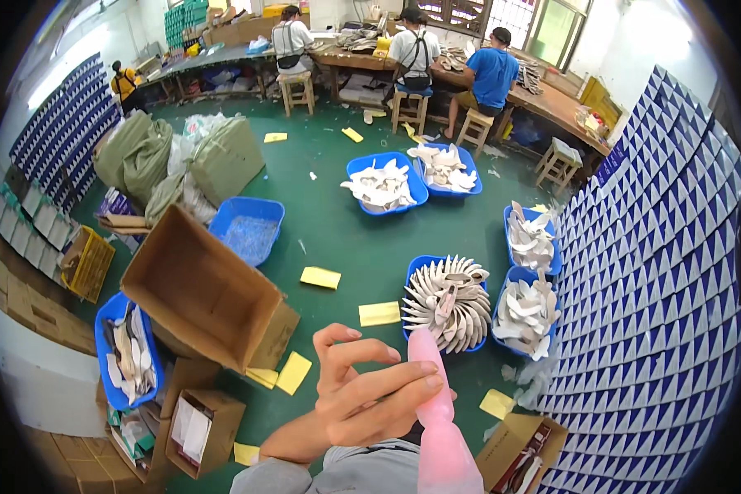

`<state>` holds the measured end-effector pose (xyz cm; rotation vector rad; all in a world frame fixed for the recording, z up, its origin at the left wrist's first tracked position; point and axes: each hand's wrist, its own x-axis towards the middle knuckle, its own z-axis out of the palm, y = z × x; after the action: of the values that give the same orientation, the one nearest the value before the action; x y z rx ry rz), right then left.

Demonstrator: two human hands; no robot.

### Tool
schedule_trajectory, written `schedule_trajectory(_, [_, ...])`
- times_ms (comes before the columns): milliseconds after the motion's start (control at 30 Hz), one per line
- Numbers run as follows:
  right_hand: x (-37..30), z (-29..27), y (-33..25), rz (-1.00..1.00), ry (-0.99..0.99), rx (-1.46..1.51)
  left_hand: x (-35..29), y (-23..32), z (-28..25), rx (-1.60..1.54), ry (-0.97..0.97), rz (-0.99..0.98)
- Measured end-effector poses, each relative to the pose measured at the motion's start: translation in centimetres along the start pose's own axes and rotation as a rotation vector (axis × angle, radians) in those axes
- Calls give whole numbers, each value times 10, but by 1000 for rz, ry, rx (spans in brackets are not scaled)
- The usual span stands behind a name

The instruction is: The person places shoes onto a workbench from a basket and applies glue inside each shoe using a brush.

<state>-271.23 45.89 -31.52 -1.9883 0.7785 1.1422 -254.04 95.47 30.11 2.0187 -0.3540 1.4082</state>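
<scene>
My left hand (375, 399) reaches in from the lower middle, a grey sleeve behind it. Its fingers are bent, and two fingertips lie against a smooth pink glove-like cover (438, 412). That pink shape rises from the lower edge, narrows at mid-length and has a rounded top. Whether my right hand is inside it I cannot tell; no bare right hand shows. Just beyond its tip, a blue tub (409, 272) on the floor holds pale curved shoe-sole-like pieces (461, 317) fanned in a ring.
Blue tubs with pale pieces stand ahead (422, 194), at right (558, 259) and left (107, 370). An open cardboard box (202, 296) is left, near green sacks (230, 165). Patterned stacked boxes (650, 288) wall the right. People sit at a far workbench (543, 103).
</scene>
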Motion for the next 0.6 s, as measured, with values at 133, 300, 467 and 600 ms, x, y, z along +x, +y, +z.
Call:
schedule_trajectory(133, [45, -59, -107, -60, -83, 128, 48, -32, 79, -34, -31, 2])
schedule_trajectory(300, [72, -161, -311, -307, 35, 410, 95, -72, 151, -20, -15, 23])
schedule_trajectory(467, [68, -219, -445, -315, 90, 470, 124, -136, 207, -25, -46, 9])
schedule_trajectory(600, [83, -221, -480, -189, 85, 380, 146, -208, 252, -55, -29, -14])
